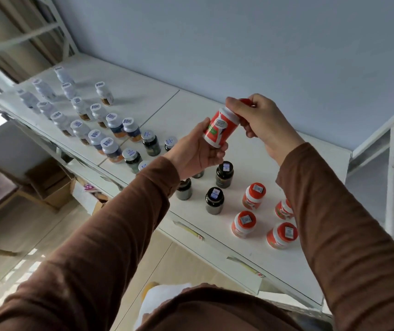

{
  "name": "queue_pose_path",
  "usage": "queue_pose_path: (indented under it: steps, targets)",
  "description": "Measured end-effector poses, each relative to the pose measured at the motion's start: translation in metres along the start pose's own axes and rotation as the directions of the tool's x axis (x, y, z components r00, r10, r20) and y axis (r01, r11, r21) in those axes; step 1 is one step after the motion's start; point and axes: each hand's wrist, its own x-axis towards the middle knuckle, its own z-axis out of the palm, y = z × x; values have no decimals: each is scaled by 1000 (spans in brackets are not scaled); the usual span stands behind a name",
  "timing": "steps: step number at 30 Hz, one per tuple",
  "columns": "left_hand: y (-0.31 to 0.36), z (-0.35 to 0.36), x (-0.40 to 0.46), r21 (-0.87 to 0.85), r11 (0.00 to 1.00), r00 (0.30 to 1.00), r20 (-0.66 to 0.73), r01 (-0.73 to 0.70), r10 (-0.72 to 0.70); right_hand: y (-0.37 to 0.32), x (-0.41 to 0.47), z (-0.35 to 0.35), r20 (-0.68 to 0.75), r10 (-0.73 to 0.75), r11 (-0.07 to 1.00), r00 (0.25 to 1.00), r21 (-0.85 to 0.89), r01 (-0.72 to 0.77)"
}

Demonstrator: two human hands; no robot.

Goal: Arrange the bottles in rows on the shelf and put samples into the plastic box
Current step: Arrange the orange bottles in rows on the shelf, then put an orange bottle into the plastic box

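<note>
Many bottles stand on one white shelf [215,111], running from far left to near right. Largest group, far left: white-capped bottles [81,108] in loose rows. Middle: dark bottles [224,174], some hidden under the forearm. Near right: four red-capped bottles [253,195], roughly two by two, one partly behind the right sleeve.

Above the shelf's middle, tilted: one red-labelled bottle [221,129]. Left hand [198,149] wraps its base from below. Right hand [260,118] is curled over the top, fingers closed on the red cap [246,101].

Step in hand, as judged: opening or checking this bottle, likely to draw a sample, or reading it before placing. Plastic box not in view. Next move calls for a steady base grip while the cap turns, then setting the bottle upright beside the red group without knocking its neighbours.

Writing: barcode stickers on nearly every cap; none legible. Held bottle shows a green patch and small print, too blurred to read. No brand identifiable.
</note>
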Motion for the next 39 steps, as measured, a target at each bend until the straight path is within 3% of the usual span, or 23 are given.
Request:
queue_pose_path:
  steps: [4,8,13,18,21,25,28,32,39]
  targets:
    - [5,-23,-39,-66,990,991,-58,-122,118,-13,1,28,128,-52,998,990,52,45]
    - [14,-61,-96,-6,963,955,-132,-268,265,-37,0,85,288,-141,989,947,76,124]
    - [28,-113,-187,55,905,859,-294,-422,418,-73,-13,195,442,-221,975,869,130,182]
    - [37,-190,-296,133,876,745,-476,-463,467,-109,-40,329,562,-299,952,771,119,283]
    - [46,-236,-367,266,883,643,-609,-386,464,-128,-58,411,594,-336,927,731,71,368]
    - [56,-297,-457,463,876,383,-791,-135,477,-144,-83,506,634,-351,905,689,39,424]
    - [62,-340,-510,529,848,263,-822,25,505,-153,-95,567,664,-338,904,667,31,427]
    - [71,-390,-548,576,805,184,-814,141,551,-160,-94,643,693,-323,891,644,-6,453]
    - [105,-513,-577,583,703,201,-808,407,554,-180,-56,775,739,-288,882,609,-43,468]
